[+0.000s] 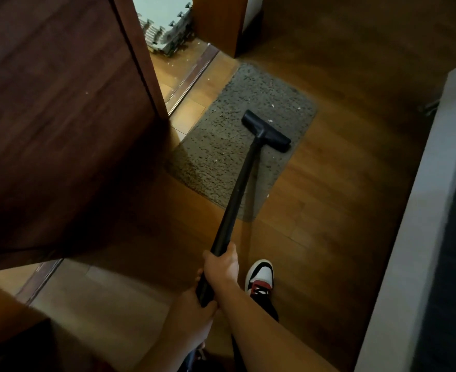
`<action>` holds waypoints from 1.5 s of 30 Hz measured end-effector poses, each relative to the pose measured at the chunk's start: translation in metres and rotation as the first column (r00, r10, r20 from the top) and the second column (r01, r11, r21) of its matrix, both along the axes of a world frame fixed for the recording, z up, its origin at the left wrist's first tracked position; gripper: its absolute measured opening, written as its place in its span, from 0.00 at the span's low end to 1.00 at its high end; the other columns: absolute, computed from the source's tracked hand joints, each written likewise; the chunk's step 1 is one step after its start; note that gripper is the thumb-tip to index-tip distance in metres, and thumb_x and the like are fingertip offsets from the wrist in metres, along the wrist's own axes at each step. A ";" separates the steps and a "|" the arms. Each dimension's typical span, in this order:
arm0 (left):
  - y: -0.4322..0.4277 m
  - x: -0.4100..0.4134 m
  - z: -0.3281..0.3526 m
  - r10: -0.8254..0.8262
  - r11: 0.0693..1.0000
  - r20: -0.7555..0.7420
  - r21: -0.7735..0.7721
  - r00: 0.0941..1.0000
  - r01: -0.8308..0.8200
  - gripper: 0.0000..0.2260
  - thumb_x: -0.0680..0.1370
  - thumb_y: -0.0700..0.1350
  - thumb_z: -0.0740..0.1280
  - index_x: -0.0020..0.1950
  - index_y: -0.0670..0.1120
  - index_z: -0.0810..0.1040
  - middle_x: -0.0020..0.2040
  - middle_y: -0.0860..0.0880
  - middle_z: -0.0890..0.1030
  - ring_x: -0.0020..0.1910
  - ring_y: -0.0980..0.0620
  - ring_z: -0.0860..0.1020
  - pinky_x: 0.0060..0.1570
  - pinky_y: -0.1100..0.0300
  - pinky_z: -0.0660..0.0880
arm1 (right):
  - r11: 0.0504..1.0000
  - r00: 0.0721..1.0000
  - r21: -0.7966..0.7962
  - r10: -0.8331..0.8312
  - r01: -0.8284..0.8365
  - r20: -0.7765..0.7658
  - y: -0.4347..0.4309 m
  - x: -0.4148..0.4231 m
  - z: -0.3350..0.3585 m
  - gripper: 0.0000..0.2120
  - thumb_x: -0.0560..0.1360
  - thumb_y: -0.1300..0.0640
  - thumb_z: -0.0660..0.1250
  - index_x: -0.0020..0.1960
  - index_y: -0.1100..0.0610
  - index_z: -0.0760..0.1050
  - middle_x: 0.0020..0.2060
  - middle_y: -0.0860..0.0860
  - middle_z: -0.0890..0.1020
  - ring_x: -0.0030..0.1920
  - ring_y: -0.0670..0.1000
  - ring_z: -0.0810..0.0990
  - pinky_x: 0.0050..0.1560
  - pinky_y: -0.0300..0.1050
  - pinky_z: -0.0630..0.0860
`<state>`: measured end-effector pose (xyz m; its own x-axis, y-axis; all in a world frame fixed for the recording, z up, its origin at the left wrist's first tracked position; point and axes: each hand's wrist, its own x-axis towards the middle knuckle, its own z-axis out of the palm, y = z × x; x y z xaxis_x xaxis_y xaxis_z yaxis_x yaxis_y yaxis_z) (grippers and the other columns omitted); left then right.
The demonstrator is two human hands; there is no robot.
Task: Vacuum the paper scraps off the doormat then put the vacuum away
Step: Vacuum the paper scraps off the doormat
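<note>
Two hands clamped on wand [236, 194]: right hand [221, 265] ahead, left hand [193, 307] behind; nozzle [266, 131] on doormat [221, 146]; risk: fast push flicks scraps [270, 120] onto floor [329, 183], pile hides rest

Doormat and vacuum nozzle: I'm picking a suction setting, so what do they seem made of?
Doormat: likely a textile pile rug, grey-brown and matte; its surface looks shaggy and speckled. Nozzle: probably moulded plastic, black with a faint sheen on smooth edges. Wand: smooth black tube; plastic or painted metal, cannot tell.

Shaggy doormat [248, 108] (cloth), glossy wooden floor [342, 183]
</note>
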<state>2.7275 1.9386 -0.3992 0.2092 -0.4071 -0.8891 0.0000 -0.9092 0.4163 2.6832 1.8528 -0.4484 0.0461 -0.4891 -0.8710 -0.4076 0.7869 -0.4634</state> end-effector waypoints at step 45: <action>-0.034 -0.026 -0.005 0.118 0.991 -0.072 0.069 0.990 -0.113 0.09 0.79 0.49 0.67 0.45 0.45 0.76 0.29 0.49 0.76 0.22 0.54 0.73 0.29 0.58 0.72 | 0.994 0.993 0.003 0.112 -0.112 -0.034 -0.041 -0.019 -0.002 0.15 0.79 0.62 0.66 0.63 0.54 0.66 0.44 0.58 0.79 0.27 0.49 0.79 0.30 0.44 0.78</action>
